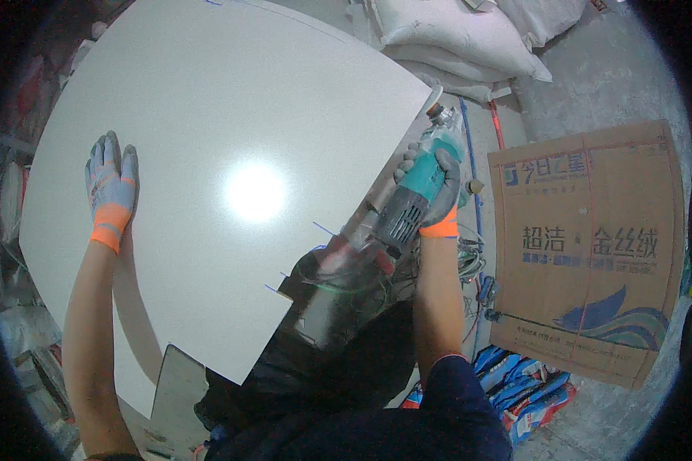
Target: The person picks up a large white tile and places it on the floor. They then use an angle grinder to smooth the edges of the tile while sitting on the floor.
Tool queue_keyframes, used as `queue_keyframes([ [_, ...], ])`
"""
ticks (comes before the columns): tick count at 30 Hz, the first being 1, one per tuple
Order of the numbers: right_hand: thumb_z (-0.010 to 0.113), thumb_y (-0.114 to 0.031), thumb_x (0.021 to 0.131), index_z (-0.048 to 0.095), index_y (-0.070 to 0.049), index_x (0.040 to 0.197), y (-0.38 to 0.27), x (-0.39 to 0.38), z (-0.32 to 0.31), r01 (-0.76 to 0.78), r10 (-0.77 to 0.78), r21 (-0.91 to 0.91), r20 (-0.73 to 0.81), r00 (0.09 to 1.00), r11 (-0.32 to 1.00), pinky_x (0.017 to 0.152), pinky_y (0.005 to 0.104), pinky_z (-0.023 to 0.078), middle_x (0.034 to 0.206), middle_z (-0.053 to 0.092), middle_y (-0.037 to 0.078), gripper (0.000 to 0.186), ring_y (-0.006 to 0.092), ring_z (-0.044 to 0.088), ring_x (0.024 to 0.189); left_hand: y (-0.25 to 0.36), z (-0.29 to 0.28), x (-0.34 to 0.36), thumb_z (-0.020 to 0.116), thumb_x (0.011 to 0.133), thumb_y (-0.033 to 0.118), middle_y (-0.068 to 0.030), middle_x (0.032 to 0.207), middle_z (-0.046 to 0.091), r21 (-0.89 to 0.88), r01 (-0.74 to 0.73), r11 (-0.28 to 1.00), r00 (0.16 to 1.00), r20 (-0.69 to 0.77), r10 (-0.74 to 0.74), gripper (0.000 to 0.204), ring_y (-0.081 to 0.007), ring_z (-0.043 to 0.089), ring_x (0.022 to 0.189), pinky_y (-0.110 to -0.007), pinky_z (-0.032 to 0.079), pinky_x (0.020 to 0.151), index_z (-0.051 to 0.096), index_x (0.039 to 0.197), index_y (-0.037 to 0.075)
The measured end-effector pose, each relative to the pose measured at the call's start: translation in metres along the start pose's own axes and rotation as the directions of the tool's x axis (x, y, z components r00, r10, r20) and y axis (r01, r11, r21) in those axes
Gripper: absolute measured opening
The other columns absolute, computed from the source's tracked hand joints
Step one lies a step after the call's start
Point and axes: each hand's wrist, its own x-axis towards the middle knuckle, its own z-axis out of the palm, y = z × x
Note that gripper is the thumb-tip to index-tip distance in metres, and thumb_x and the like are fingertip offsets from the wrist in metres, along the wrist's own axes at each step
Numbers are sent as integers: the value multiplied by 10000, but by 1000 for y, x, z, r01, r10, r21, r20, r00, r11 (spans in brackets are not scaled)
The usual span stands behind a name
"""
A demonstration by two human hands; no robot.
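A large, glossy white tile (200, 115) spreads in front of me, with blue marks along its right edge and a notch at its near right. My left hand (112, 184), in a grey glove with an orange cuff, lies flat on the tile's left part, fingers stretched out. In my gloved right hand (444, 192) is a teal and dark grey angle grinder (423, 175), gripped around its body. Its head and pale disc are at the tile's far right corner; whether the disc touches the edge, I cannot tell.
White sacks (457, 38) are piled beyond the far right corner. A big cardboard box (550, 288) lies at the right, with blue and red bags (519, 392) near its lower end. Coiled cable (470, 260) lies between the grinder and box. Clutter lines the left side.
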Motion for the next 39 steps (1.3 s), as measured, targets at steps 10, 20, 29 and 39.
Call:
queue_keyframes([
  [10,547,-261,750,464,21,999,2,-9,2,16,-21,-85,-63,998,996,672,356,498,849,554,135,385,229,569,698,-1,1,7,387,877,359,-128,1331,330,34,4,999,999,-35,-3,508,-268,265,1250,-360,184,1041,326,1303,89],
  [20,534,-270,758,463,21,1017,4,-14,2,17,-21,-60,-60,998,998,658,372,491,852,560,135,396,245,569,712,-3,4,10,374,873,393,-110,1356,289,79,38,996,999,15,-39,534,-255,238,1266,-357,153,1058,295,1320,110],
  [29,525,-270,757,475,-1,1021,11,-19,4,-27,23,-64,-64,998,998,618,353,488,839,564,126,380,231,569,698,-1,3,8,382,869,394,-115,1353,292,5,59,998,998,10,-59,529,-270,246,1256,-364,182,1046,316,1310,109],
  [39,549,-250,781,436,10,1097,68,-77,-4,-15,15,17,38,999,1000,653,400,503,926,552,153,425,273,581,768,-7,11,8,379,872,375,-130,1341,312,-52,-4,999,1000,-10,4,524,-281,248,1253,-362,186,1041,327,1299,75],
])
